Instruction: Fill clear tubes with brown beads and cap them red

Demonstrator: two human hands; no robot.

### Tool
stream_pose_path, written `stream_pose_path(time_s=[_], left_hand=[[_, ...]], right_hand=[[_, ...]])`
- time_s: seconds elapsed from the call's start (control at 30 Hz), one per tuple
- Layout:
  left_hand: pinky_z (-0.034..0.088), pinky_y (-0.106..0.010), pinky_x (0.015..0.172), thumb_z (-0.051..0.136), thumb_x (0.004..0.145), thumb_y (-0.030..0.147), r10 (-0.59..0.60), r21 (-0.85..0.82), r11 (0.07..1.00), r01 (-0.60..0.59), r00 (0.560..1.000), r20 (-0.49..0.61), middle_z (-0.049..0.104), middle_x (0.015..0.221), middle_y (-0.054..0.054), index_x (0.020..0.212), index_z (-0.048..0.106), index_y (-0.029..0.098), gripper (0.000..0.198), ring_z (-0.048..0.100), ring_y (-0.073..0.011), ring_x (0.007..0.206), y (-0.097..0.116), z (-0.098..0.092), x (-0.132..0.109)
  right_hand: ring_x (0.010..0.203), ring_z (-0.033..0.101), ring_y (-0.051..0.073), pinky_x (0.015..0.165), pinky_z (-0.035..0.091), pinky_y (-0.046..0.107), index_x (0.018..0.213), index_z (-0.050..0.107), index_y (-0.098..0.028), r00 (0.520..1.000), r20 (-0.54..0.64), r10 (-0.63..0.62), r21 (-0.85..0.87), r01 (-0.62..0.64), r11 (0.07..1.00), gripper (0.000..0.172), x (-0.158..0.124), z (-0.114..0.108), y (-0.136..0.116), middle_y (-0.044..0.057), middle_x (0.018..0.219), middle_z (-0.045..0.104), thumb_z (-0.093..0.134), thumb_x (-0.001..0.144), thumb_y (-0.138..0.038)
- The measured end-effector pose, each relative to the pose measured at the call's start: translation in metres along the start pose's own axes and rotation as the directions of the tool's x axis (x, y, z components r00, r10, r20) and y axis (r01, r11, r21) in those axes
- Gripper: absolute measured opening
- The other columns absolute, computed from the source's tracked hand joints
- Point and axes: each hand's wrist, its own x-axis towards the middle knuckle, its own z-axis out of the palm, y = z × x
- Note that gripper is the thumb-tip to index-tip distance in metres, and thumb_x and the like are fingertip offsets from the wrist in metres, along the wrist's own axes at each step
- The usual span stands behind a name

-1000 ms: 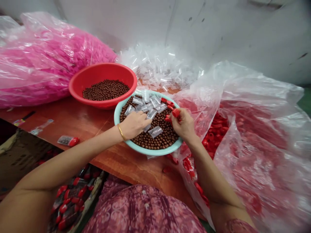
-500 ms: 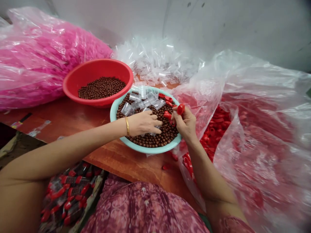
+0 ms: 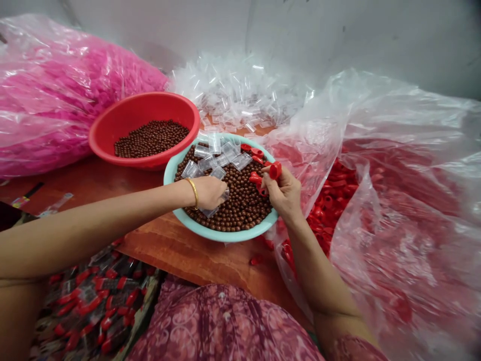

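Observation:
A light blue basin (image 3: 225, 236) is filled with small brown balls (image 3: 240, 210). My left hand (image 3: 211, 192), with a gold bangle at the wrist, is low over the balls. Its fingers are closed on a clear plastic tube (image 3: 225, 194), of which only an end shows. More clear tubes (image 3: 215, 144) lie at the basin's far left. At the right rim my right hand (image 3: 287, 193) pinches a red plastic cap (image 3: 275, 170) between thumb and fingers. Other red caps (image 3: 256, 178) rest on the balls close beside it.
Behind on the left stands a red basin (image 3: 180, 108) of brown balls, beside a bag of pink pieces (image 3: 75, 85). Clear tubes (image 3: 240, 95) are heaped by the wall. A plastic bag holds red caps (image 3: 330, 200) at right. Filled red-capped tubes (image 3: 101, 296) lie below the table.
My left hand's spread fingers have closed on a clear tube, and the hand has drawn back left. My right hand stays at the rim with its red cap. The view has shifted slightly.

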Motion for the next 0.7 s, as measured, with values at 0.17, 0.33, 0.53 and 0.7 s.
stream_pose_path(time_s=[0.17,0.33,0.53,0.7], left_hand=[[0.049,-0.026,0.077,0.052,0.079,0.015,-0.046,-0.057,0.997,0.049,0.997,0.055,0.071,0.089,-0.016,0.084,0.067,0.009,0.017,0.067,-0.0220,0.086,0.011,0.006,0.025],[0.050,-0.033,0.084,0.052,0.075,0.008,-0.268,-0.432,0.875,0.219,0.962,-0.055,0.068,0.101,-0.021,0.090,0.067,0.004,0.021,0.065,-0.0285,0.098,0.015,0.018,0.052],[0.051,-0.024,0.079,0.056,0.073,0.008,-0.281,-0.723,0.684,0.100,0.950,-0.134,0.070,0.099,-0.008,0.101,0.060,0.009,0.028,0.066,-0.0148,0.088,0.003,0.034,0.065],[0.048,-0.026,0.086,0.060,0.067,-0.001,-0.257,-0.983,-0.032,-0.179,0.952,-0.165,0.070,0.094,-0.005,0.097,0.058,0.009,0.031,0.064,-0.0100,0.085,-0.003,0.039,0.053]], right_hand=[[0.049,0.047,0.009,0.048,0.042,0.026,0.090,0.060,-0.021,1.000,0.005,0.014,0.035,-0.015,0.999,0.019,-0.001,0.000,0.001,-0.005,0.059,0.053,0.053,0.086,-0.038],[0.048,0.046,0.008,0.048,0.042,0.026,0.088,0.060,-0.020,0.999,0.031,0.018,0.060,-0.020,0.998,0.017,-0.001,-0.001,-0.001,-0.006,0.059,0.052,0.053,0.087,-0.035],[0.046,0.045,0.008,0.047,0.041,0.025,0.085,0.059,-0.020,0.999,0.031,0.015,0.050,-0.016,0.999,0.018,0.000,-0.001,-0.003,-0.006,0.057,0.052,0.053,0.087,-0.037],[0.049,0.045,0.009,0.048,0.040,0.025,0.087,0.060,-0.019,1.000,0.014,0.022,-0.002,-0.022,1.000,0.019,0.001,-0.001,-0.002,-0.006,0.057,0.051,0.053,0.086,-0.037]])
